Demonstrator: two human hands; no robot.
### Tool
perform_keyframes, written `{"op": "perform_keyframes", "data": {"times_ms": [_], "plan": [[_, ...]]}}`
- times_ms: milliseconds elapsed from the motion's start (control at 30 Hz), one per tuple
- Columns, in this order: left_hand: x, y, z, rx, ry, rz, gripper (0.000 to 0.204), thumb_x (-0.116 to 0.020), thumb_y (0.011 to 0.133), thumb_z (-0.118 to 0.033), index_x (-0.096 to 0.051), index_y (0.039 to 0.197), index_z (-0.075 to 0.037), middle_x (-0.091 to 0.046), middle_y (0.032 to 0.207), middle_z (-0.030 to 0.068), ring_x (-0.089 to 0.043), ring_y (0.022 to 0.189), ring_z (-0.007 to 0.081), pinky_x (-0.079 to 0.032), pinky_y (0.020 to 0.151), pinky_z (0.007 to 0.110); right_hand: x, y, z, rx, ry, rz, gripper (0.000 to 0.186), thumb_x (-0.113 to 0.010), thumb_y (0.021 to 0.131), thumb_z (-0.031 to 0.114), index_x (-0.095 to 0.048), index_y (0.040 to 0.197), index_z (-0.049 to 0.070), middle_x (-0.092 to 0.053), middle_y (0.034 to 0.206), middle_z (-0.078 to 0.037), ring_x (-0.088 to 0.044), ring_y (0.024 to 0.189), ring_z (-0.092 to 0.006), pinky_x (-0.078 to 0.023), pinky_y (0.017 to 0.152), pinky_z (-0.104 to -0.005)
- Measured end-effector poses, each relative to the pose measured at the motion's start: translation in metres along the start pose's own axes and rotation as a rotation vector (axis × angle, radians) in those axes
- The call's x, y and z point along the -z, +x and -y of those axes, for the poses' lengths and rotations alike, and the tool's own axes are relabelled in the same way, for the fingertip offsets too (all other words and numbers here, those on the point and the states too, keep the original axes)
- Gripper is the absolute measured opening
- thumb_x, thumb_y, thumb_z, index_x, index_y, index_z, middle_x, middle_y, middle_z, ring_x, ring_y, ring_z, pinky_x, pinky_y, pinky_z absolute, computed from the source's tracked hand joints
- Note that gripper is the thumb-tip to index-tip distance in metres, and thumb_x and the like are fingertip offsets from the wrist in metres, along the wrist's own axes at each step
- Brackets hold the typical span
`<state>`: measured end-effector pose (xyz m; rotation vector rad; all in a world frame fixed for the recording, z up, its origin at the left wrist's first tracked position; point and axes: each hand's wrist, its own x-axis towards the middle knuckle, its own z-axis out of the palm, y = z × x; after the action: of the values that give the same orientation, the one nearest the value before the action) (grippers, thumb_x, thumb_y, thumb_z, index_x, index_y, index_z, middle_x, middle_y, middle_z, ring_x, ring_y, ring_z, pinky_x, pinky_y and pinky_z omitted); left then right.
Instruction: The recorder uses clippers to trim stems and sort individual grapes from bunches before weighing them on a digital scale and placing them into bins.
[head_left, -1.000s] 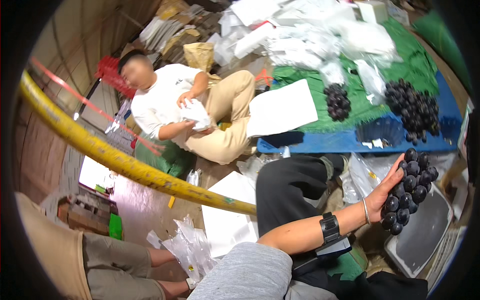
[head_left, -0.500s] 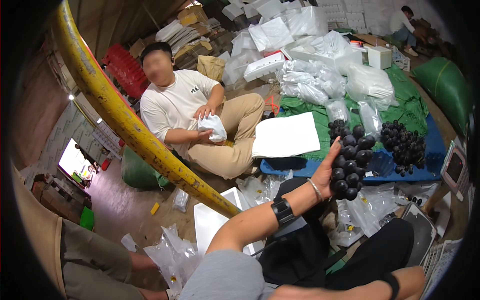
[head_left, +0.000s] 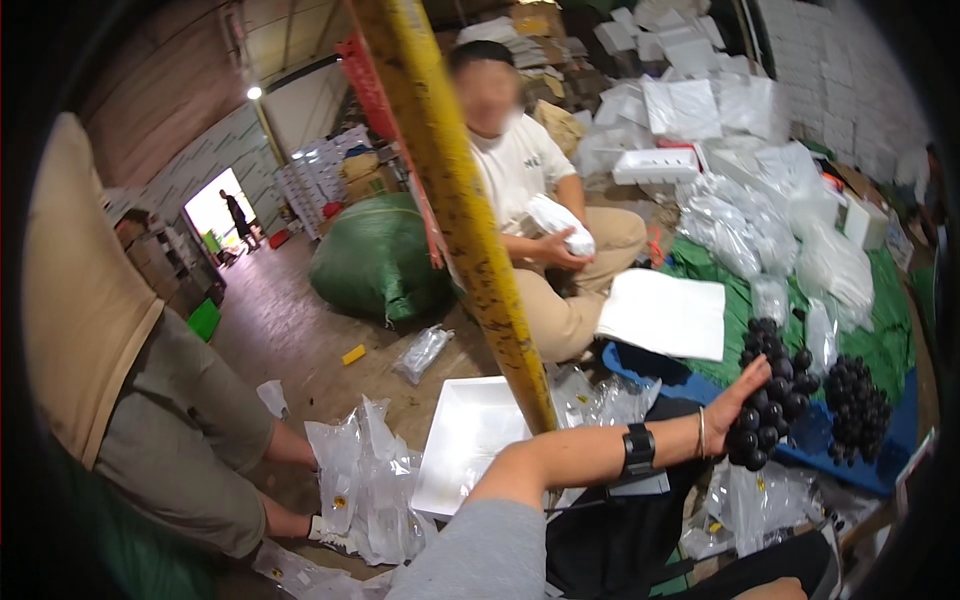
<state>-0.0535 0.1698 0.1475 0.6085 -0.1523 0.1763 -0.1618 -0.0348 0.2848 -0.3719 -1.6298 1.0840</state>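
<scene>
Left-hand fingers (head_left: 757,373) are grasping a dark grape bunch (head_left: 772,413) (probably weighty, bruising easily; cupping from beneath is looking safest); right-hand fingers aren't showing.

A scuffed yellow pole (head_left: 460,200) slants from 11 o'clock to 5 o'clock. At 8 o'clock a bulging green sack (head_left: 375,260) rests on the floor (head_left: 275,345), a small yellow block (head_left: 353,354) near it. Toward 10 o'clock, a bright doorway (head_left: 211,205) frames a dark figure (head_left: 236,215). White foam boxes (head_left: 682,108) pile up between 1 and 2 o'clock.
</scene>
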Motion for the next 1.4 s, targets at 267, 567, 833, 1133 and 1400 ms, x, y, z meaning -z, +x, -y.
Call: {"op": "perform_keyframes", "data": {"times_ms": [267, 567, 833, 1133, 1400], "plan": [[-0.003, -0.001, 0.026, -0.021, 0.012, -0.035, 0.055, -0.055, 0.092, -0.041, -0.032, 0.139, -0.024, -0.054, 0.125, 0.0026, -0.058, 0.105, 0.015, -0.05, 0.086, 0.03, -0.014, -0.009, -0.008, -0.01, 0.054, 0.017, 0.013, -0.06, 0.086, 0.014, -0.059, 0.088, 0.001, -0.054, 0.077, -0.014, -0.053, 0.072, -0.0288, -0.043, 0.064, -0.0355], [-0.014, -0.014, -0.019, 0.12, -0.116, -0.198, 0.055, -0.049, 0.09, -0.053, -0.046, 0.13, -0.015, -0.062, 0.106, 0.0094, -0.063, 0.091, 0.0213, -0.055, 0.072, 0.037, -0.017, -0.001, -0.041, 0.26, 0.45, 0.105, 0.018, -0.056, 0.09, 0.014, -0.059, 0.08, -0.001, -0.053, 0.071, -0.015, -0.052, 0.067, -0.0296, -0.042, 0.061, -0.036], [-0.009, 0.004, -0.011, -0.062, 0.092, -0.179, 0.07, -0.044, 0.089, -0.06, -0.046, 0.13, -0.003, -0.056, 0.121, 0.018, -0.058, 0.108, 0.0325, -0.047, 0.095, 0.049, 0.094, -0.031, -0.043, 0.134, -0.726, -0.413, 0.012, -0.065, 0.076, 0.011, -0.062, 0.085, 0.004, -0.061, 0.086, -0.007, -0.06, 0.078, -0.0259, -0.05, 0.065, -0.0328], [-0.012, -0.027, 0.0, -0.452, 0.34, -0.173, 0.077, -0.058, 0.089, -0.035, -0.012, 0.147, -0.014, -0.043, 0.132, 0.0172, -0.053, 0.114, 0.029, -0.048, 0.093, 0.04, 0.169, -0.071, -0.066, -0.377, -0.976, -1.21, 0.039, -0.075, 0.078, 0.027, -0.061, 0.094, -0.006, -0.061, 0.063, -0.008, -0.057, 0.056, -0.0098, -0.044, 0.051, -0.0239], [-0.013, -0.024, -0.002, -0.47, 0.321, -0.183, 0.082, -0.063, 0.087, -0.029, -0.011, 0.147, -0.012, -0.043, 0.131, 0.0179, -0.054, 0.113, 0.0298, -0.049, 0.092, 0.041, 0.176, -0.065, -0.064, -0.38, -1.027, -1.189, 0.035, -0.079, 0.072, 0.022, -0.062, 0.087, -0.005, -0.059, 0.06, -0.007, -0.055, 0.053, -0.0103, -0.045, 0.05, -0.0239]]}}
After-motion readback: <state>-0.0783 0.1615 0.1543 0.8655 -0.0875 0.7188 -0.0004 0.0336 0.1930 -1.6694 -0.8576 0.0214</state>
